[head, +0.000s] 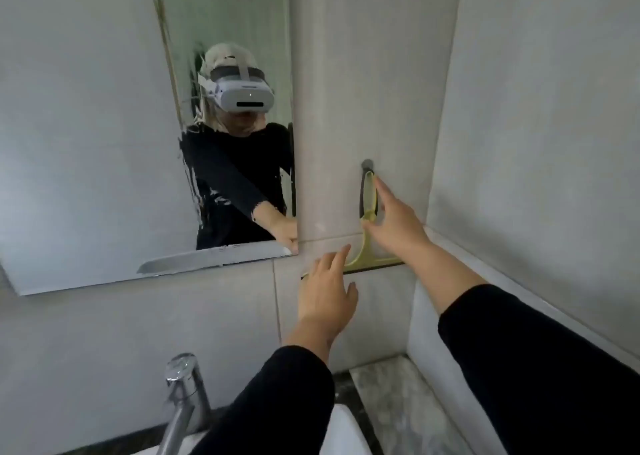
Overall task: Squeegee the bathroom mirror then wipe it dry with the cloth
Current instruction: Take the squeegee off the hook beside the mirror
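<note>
A yellow-green squeegee [367, 209] hangs by its looped handle from a grey wall hook [367, 165], its blade lying level along the tile below. My right hand [394, 222] is at the handle, fingers spread, index finger along the loop and thumb under it, without a closed grip. My left hand [327, 288] is open, fingertips at the left end of the blade. The mirror [104, 143] fills the wall to the left, streaked in its middle, and reflects a person in a headset. No cloth is in view.
A chrome tap [183, 399] rises at the bottom over a white basin [343, 430]. A marbled ledge [398, 402] runs to the right of the basin. Tiled walls meet in a corner at the right, close behind the squeegee.
</note>
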Demonstrator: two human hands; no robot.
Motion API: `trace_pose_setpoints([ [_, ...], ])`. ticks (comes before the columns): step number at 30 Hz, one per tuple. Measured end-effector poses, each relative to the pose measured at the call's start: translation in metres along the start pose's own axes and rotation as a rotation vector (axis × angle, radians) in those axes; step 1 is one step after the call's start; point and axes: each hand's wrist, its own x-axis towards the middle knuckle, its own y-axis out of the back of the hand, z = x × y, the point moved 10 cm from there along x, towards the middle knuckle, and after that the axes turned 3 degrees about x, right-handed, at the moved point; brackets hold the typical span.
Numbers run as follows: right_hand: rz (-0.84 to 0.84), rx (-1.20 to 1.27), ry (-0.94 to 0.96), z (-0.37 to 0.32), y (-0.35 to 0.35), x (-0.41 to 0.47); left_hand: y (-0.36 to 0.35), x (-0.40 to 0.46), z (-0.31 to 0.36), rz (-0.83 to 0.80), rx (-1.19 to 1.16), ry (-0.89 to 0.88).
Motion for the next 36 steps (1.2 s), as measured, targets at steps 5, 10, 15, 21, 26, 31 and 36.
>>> trace_pose_setpoints([
  [5, 0.184, 0.11, 0.02, 0.006, -0.005, 0.015, -0.036, 0.012, -0.001, 0.033, 0.016, 0.022],
  [10, 0.302, 0.155, 0.1, 0.007, -0.001, 0.018, -0.057, 0.015, -0.001, 0.07, 0.07, 0.002],
  [15, 0.368, 0.182, 0.118, -0.003, 0.014, 0.015, -0.049, 0.014, 0.008, 0.158, 0.053, -0.009],
  [21, 0.429, 0.263, 0.047, -0.015, 0.049, 0.003, 0.002, 0.002, 0.027, 0.391, 0.024, 0.021],
  [26, 0.376, 0.484, -0.122, -0.029, 0.056, -0.024, 0.059, -0.027, 0.042, 0.562, 0.03, 0.035],
  [31, 0.314, 0.562, -0.108, -0.075, 0.048, -0.047, 0.119, -0.054, 0.022, 0.564, 0.093, 0.009],
  [36, 0.276, -0.143, 0.215, -0.16, 0.035, -0.069, 0.199, -0.079, -0.021, 0.535, 0.174, 0.015],
])
